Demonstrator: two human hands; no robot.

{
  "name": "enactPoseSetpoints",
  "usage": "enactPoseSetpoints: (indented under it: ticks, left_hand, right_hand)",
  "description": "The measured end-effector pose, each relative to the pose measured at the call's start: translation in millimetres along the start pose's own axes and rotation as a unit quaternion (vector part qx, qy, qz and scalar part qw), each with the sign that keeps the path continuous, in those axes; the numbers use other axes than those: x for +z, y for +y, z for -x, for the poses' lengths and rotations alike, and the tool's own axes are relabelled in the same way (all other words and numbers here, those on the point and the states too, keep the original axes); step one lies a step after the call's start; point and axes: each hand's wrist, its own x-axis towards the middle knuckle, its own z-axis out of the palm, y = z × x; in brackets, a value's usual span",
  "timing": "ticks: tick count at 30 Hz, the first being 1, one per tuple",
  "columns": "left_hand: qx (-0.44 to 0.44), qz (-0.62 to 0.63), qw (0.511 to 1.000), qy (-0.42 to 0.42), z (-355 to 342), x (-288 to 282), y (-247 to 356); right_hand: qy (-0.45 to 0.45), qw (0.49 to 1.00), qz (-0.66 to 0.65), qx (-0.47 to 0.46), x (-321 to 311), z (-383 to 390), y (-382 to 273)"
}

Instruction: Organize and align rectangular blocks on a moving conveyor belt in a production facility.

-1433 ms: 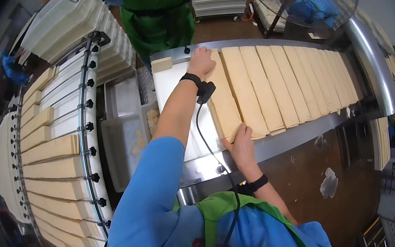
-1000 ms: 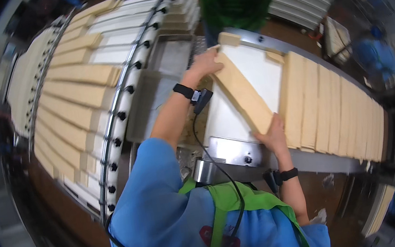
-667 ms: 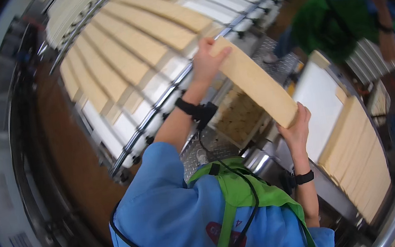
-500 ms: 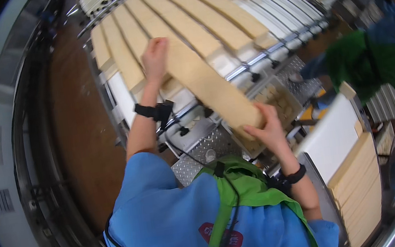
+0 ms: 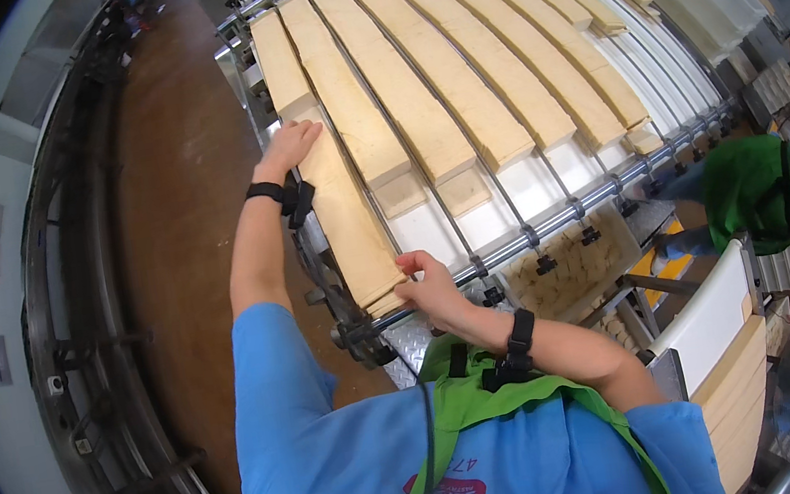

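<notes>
A long, flat, pale-yellow slab (image 5: 348, 223) lies in the leftmost lane of a white-bedded rack (image 5: 425, 230), at its near end. My left hand (image 5: 290, 147) is closed on the slab's far end, fingers bent over its top. At the near end my right hand (image 5: 428, 283) grips the right corner between thumb and fingers. Just beyond my left hand, another pale-yellow slab (image 5: 282, 66) sits in the same lane. Several similar slabs (image 5: 404, 74) lie lengthwise in the lanes to the right, parted by thin metal rods.
A metal rail with black knobs (image 5: 544, 264) runs along the rack's near edge. Below it stands a bin of pale scraps (image 5: 570, 268). Right of me, more slabs (image 5: 739, 396) rest on a white-topped conveyor (image 5: 705, 335). A person in a green apron (image 5: 751, 192) stands at the right.
Both hands have brought the slab from a slanting position above the rack's near edge to the left, down into the leftmost lane. My view has shifted with it.
</notes>
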Motion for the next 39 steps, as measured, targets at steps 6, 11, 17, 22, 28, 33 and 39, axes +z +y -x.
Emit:
enactPoseSetpoints:
  ticks: [6, 11, 17, 22, 28, 33, 39]
  left_hand:
    - [0.186, -0.302, 0.933, -0.052, 2.6, -50.4, 8.4]
    - [0.12, -0.193, 0.964, 0.136, -23.2, -18.5, 14.4]
    - [0.021, -0.204, 0.979, -0.001, -19.1, -20.4, -79.2]
    - [0.152, -0.164, 0.971, 0.083, -71.4, 3.1, 64.2]
    - [0.382, 0.142, 0.913, 0.014, -27.2, 125.2, 371.3]
    - [0.548, 0.223, 0.8, -0.098, 64.5, 234.7, 602.3]
    - [0.631, 0.228, 0.717, -0.19, 139.7, 393.4, 810.3]
  right_hand:
    - [0.016, 0.996, 0.089, -0.014, 14.9, -34.9, 12.3]
    - [0.057, 0.93, 0.227, -0.283, 3.6, -71.2, 14.2]
    - [-0.081, 0.956, 0.144, -0.243, -53.4, 4.4, -64.9]
    - [0.116, 0.937, 0.127, -0.305, -199.6, 104.1, -101.2]
    - [0.608, 0.723, 0.28, -0.173, -338.0, 290.8, -7.1]
    - [0.772, 0.573, 0.24, 0.131, -395.6, 401.2, 97.7]
    - [0.786, 0.559, 0.25, 0.087, -422.8, 406.1, 125.7]
